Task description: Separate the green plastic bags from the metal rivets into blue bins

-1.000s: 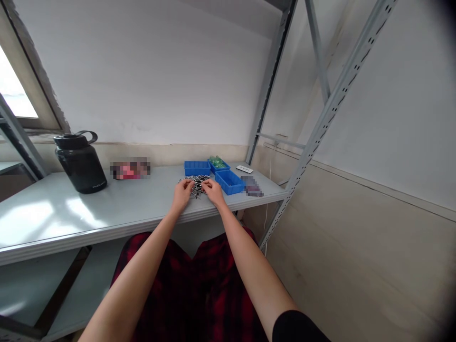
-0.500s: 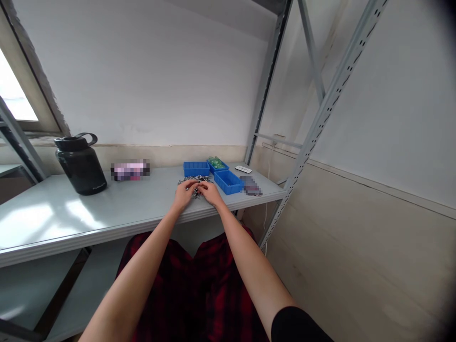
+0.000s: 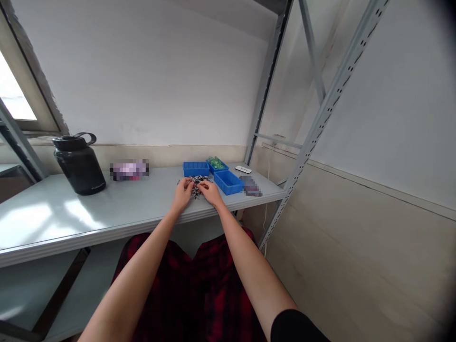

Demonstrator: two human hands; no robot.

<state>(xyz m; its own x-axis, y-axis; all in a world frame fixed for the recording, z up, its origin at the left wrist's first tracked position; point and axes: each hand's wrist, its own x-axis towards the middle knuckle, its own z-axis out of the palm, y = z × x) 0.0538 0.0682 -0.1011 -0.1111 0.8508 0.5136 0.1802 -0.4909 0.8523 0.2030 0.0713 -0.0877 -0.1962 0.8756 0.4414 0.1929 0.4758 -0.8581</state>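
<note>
A loose pile of small dark and silvery pieces (image 3: 196, 180) lies near the front edge of the grey table (image 3: 138, 202). At the pile's left side is my left hand (image 3: 183, 192), its fingers bent and pressed together on something too small to make out. My right hand (image 3: 210, 191) is at the right side of the pile, fingertips pinched together; what they hold is too small to name. A narrow gap separates the two hands. Just right of my right hand sits a blue bin (image 3: 228, 182).
Behind the pile stand another blue bin (image 3: 195, 168) and one holding green pieces (image 3: 216, 163). A white object (image 3: 243, 169) and a blurred flat item (image 3: 251, 185) lie to the right. A black bottle (image 3: 81, 166) and a blurred pinkish item (image 3: 129, 170) are left.
My left hand has shifted slightly away from my right hand, so the fingertips that were close together are now a little apart. More of the pile shows between them.
</note>
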